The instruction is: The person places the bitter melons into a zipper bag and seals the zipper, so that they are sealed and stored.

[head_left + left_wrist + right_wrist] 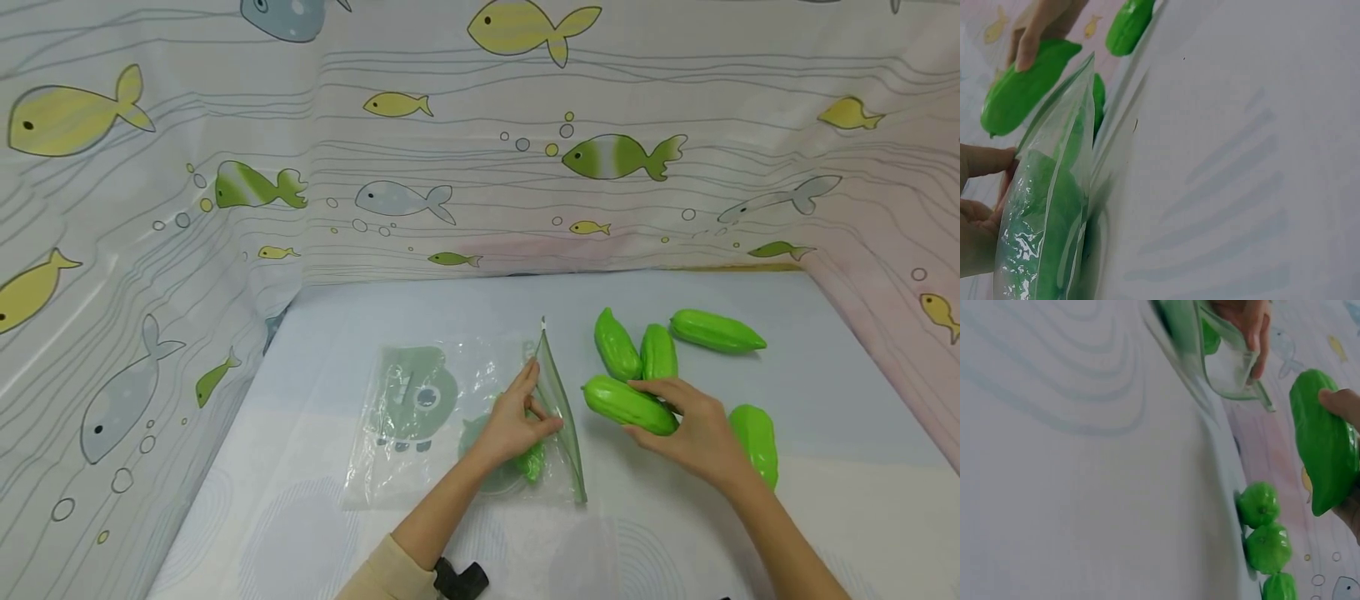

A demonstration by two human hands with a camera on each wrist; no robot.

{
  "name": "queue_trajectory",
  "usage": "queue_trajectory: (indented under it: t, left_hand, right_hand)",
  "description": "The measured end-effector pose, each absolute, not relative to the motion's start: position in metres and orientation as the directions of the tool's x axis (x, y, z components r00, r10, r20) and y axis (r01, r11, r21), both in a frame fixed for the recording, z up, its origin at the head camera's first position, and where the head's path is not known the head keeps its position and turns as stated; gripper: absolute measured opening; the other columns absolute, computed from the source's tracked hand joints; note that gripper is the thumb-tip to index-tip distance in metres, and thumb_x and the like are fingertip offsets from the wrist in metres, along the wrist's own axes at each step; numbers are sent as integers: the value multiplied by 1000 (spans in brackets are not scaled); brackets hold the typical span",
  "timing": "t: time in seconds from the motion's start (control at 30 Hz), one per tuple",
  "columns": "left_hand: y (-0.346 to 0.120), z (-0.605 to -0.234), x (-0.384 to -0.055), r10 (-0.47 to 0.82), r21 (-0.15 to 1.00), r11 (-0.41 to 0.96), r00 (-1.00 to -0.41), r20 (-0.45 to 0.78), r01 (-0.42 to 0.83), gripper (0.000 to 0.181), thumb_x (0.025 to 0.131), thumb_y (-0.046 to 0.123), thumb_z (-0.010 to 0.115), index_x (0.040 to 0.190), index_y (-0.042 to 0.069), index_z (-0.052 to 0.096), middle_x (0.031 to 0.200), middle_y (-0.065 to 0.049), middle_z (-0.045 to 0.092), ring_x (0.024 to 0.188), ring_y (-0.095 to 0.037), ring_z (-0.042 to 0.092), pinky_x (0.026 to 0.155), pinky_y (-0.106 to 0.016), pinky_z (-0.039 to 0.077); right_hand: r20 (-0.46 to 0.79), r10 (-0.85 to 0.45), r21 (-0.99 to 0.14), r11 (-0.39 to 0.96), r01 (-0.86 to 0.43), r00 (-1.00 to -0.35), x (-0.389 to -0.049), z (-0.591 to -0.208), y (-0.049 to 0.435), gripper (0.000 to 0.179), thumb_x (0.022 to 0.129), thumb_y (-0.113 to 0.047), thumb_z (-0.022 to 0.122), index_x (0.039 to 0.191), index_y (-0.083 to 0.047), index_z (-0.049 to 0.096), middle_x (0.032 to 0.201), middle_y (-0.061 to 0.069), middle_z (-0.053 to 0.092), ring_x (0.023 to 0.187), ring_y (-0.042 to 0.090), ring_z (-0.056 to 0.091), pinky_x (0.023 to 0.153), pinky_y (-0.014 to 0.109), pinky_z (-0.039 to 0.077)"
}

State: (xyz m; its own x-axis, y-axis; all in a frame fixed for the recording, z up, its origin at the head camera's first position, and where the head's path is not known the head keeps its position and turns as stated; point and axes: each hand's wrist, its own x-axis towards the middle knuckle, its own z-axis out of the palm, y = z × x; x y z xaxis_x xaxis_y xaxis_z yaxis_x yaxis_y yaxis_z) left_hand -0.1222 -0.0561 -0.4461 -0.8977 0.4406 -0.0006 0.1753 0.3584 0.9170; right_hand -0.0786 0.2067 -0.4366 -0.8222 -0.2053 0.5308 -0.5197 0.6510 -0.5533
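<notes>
pinches the mouth edge of the zip bag (573, 458) with the left hand (512, 425) and grips a green vegetable (624, 402) in the right hand (696, 425) near the opening, apparently partway through bagging, with at least one bagged piece (531, 462) inside and four loose pieces (716, 331) on the surface (300, 408).

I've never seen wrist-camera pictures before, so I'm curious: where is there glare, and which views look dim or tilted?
Head view: brightest, with small glints on the clear bag; left wrist view: dimmer, with white glare low on the bag; right wrist view: also dim, scene tilted so the table's far edge runs steeply down the picture.
</notes>
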Motion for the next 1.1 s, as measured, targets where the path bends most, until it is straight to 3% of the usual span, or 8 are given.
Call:
queue_trajectory:
  t: [0.57,1.1]
  left_hand:
    - [-56,-448,-123,442,923,345,-897,-1,169,90,81,4,76,150,-4,19,159,-13,11,79,-10,63,64,-19,55]
    - [-56,-447,-122,433,917,352,-901,18,188,89,81,7,76,149,-5,21,159,-16,13,76,-10,64,63,-17,54]
  right_hand:
    - [559,-207,-556,625,-548,-803,-86,-440,191,58,57,-9,90,111,-7,70,97,1,68,81,8,58,70,8,44]
    - [533,-206,-577,621,-531,-821,-90,-447,175,55,59,-13,91,109,-5,69,101,4,68,85,12,60,70,9,44]
